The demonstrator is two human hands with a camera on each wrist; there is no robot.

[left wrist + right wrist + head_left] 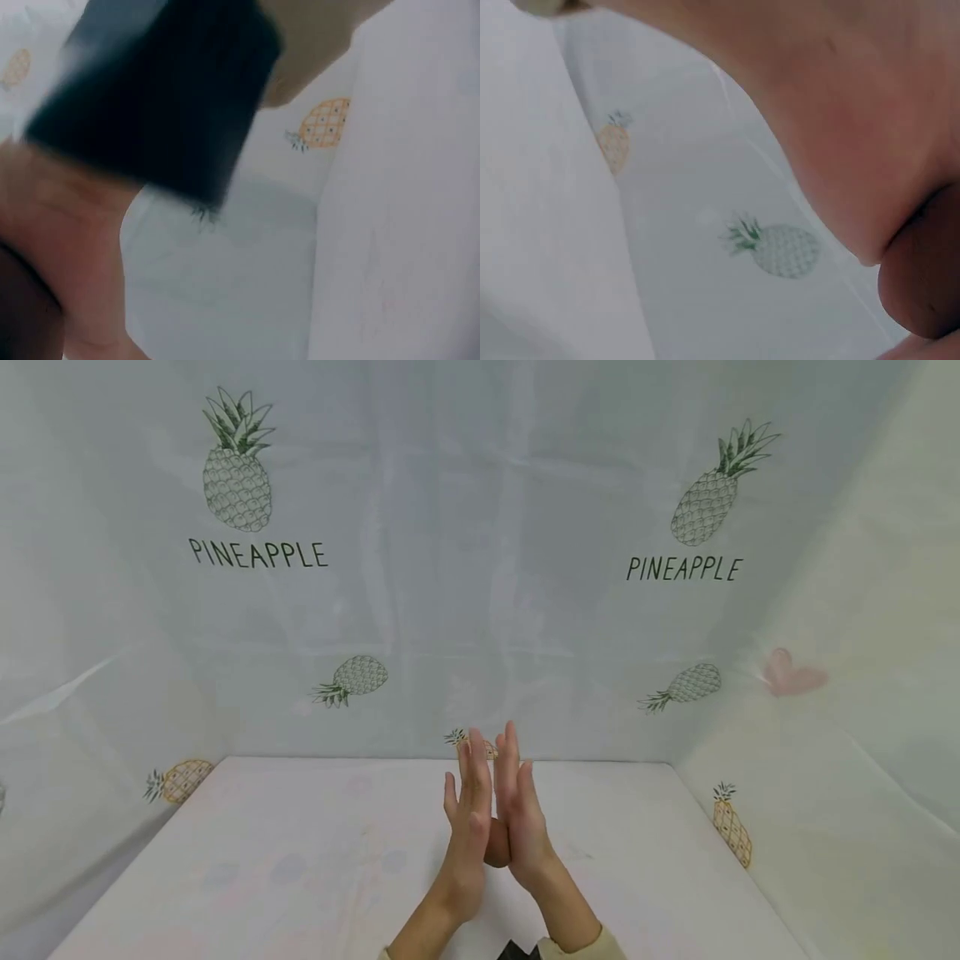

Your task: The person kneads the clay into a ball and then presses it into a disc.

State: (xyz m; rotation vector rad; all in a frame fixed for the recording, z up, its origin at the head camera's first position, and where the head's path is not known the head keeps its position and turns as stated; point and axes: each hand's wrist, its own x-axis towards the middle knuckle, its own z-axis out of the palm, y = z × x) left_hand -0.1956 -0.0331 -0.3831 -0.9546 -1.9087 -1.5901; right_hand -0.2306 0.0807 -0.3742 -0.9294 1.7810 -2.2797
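In the head view, a smooth brown rounded lump (497, 843) sits between two palms above the white table. My left hand (468, 835) presses on its left side, with fingers straight and pointing up. From the right side my right hand (525, 831) presses it with the flat palm, its fingers also straight. The fingertips of the two hands stand slightly apart. At the right edge of the right wrist view, part of the brown lump (922, 270) shows against skin. Its lower-left part (26, 311) appears in the left wrist view. The rest is hidden by the palms.
The white table (300, 843) lies under the hands. Pale sheeting (465, 568) printed with pineapples stands behind it and along both sides. A dark blurred block (165, 105) and a beige sleeve (319, 45) fill the upper part of the left wrist view.
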